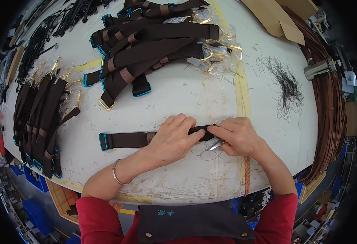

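A dark brown webbing strap (129,140) lies across the table before me, a blue-covered buckle (103,141) at its left end and a brown keeper loop near its middle. My left hand (171,140) rests over the strap, its thumb and fingers closed on the webbing. At the strap's right end, my right hand (239,136) pinches the webbing beside a gold metal piece. Tucked in that same hand are small thread snips (215,145), their silver blades pointing left below the strap. Loose dark threads lie under the blades. My palms hide part of the strap.
Similar straps with gold hooks in clear plastic lie in a far pile (158,36) and a left pile (38,118). Right of my hands are a tangle of black thread (288,85), a metal cylinder (320,69) and a bundle of brown strips (328,118). An orange cord (247,175) hangs over the near edge.
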`<state>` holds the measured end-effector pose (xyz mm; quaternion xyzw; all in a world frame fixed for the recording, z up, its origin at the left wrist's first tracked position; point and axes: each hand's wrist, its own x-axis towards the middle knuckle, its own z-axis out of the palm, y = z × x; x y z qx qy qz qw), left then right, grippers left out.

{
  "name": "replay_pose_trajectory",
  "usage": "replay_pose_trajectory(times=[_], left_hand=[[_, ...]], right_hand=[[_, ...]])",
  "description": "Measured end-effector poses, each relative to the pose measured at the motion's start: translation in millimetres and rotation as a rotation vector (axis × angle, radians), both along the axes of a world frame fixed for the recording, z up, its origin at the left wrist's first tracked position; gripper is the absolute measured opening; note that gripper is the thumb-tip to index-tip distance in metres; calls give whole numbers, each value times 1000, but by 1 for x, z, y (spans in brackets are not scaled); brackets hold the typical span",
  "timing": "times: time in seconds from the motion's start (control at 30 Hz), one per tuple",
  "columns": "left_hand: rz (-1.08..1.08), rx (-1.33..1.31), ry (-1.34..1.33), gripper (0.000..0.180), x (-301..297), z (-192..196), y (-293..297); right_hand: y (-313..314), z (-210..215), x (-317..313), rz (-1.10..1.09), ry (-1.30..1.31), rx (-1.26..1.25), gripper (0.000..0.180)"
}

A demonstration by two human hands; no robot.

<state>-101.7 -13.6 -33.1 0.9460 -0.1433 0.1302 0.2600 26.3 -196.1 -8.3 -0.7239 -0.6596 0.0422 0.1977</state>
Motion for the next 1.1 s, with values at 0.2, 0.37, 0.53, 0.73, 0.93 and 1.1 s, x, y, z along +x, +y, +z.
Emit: replay_pose_trajectory(times=[0.2,0.37,0.53,0.73,0.93,1.1], left_hand=[[-6,38,38,30,-2,1,1],[-7,37,60,29,-2,3,1],[-12,49,76,29,-1,4,2],[-9,44,76,28,-2,4,2],[-5,51,79,29,-2,4,2],[-20,33,74,29,-1,3,2]], right_hand=[[1,-3,7,93,-80,5,45],[1,-9,11,130,-88,63,46],[0,-16,9,80,-92,145,44],[0,-14,13,144,-95,95,45],[4,-13,8,74,-74,134,40],[0,-13,12,39,131,141,31]])
